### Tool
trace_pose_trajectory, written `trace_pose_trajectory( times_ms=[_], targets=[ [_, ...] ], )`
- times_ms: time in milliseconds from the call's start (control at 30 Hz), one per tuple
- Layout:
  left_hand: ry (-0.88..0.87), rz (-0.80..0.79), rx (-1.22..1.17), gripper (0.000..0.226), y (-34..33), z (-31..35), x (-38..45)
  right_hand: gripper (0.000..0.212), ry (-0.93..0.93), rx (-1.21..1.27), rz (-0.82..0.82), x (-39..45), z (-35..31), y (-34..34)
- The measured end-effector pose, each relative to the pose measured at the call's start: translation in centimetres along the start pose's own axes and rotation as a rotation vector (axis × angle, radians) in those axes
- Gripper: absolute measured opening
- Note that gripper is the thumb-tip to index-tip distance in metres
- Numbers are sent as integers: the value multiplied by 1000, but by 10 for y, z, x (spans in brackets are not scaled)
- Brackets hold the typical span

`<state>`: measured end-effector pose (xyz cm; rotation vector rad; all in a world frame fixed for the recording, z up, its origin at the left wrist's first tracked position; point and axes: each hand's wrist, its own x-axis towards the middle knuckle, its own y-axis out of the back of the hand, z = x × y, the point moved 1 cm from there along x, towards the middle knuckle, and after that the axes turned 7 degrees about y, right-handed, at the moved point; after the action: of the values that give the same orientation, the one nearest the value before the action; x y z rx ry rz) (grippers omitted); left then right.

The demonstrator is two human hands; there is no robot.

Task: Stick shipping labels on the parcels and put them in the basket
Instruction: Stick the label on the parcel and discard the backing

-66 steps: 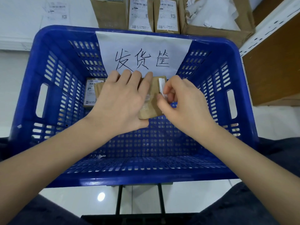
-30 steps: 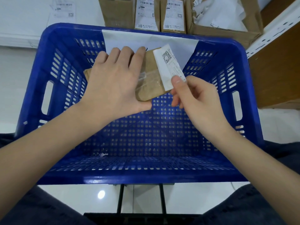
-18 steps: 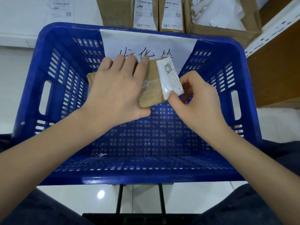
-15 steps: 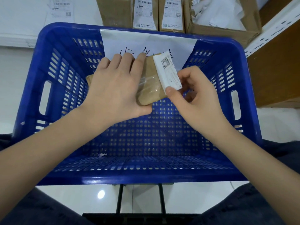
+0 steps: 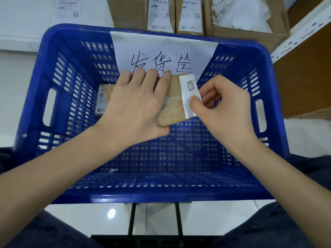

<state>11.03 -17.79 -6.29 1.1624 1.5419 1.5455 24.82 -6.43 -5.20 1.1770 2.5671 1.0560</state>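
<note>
Left hand gripped the brown taped cardboard parcel, right hand pinched the white printed shipping label; label looked part-stuck, could crease if pressed unevenly.

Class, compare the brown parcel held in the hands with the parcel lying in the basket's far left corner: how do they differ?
The held parcel is gripped by the left hand above the basket; the corner parcel lies inside, untouched. The held one's label is being pinched by the right hand; the corner one's looks flat. Both are brown.
</note>
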Motion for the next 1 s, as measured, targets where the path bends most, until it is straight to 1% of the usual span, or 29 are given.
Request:
trace_pose_trajectory(
  times_ms=[133,233,333,400,533,600,733,1000],
  targets=[
    [-23,-7,16,102,-1,2,-2,9,122,-157,4,-7,-3,-6],
    [-20,-11,27,102,0,2,-3,12,180,-199,-9,-9,-5,-9],
    [-17,-11,34,102,0,2,-3,25,165,-136,-20,-8,-8,-8],
    [-15,-9,23,101,0,1,-2,28,167,-97,-31,-7,-8,-7],
    [-20,2,38,100,-1,2,-2,18,181,-103,-50,-6,-3,-9],
    [-28,10,41,100,-1,3,-3,13,142,-98,-71,-7,-2,-10],
    [-29,20,47,100,0,4,-3,21,65,-108,-95,-6,-1,-9],
    [-44,11,60,101,0,6,-4,14,61,-73,-114,-6,0,-11]
  ],
)
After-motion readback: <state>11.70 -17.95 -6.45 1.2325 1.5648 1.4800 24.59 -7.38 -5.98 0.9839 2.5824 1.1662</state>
